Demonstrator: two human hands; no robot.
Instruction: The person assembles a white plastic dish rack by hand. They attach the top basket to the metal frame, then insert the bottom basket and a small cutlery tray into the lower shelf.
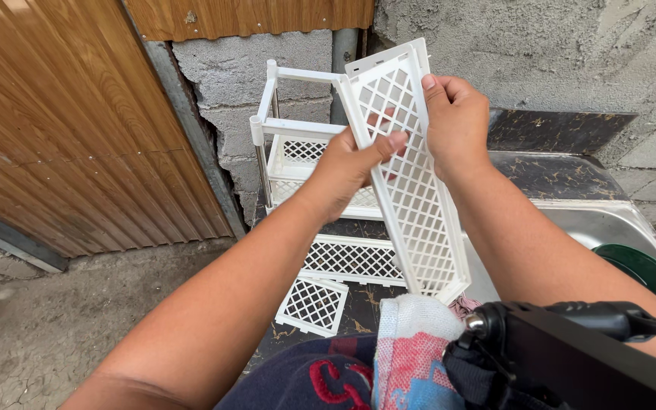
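The person is holding a long white plastic lattice panel (411,182) up at chest height, tilted on end in front of the half-built white plastic shelf rack (290,152) against the grey block wall; it looks light, fairly stiff and liable to snap at the thin grid bars, so the solid rim seems the safest hold. The left hand (347,171) is clamping fingers and thumb on the panel's left rim, while the right hand (457,121) is wrapping closed over the upper right rim, both forearms reaching forward and slightly raised.
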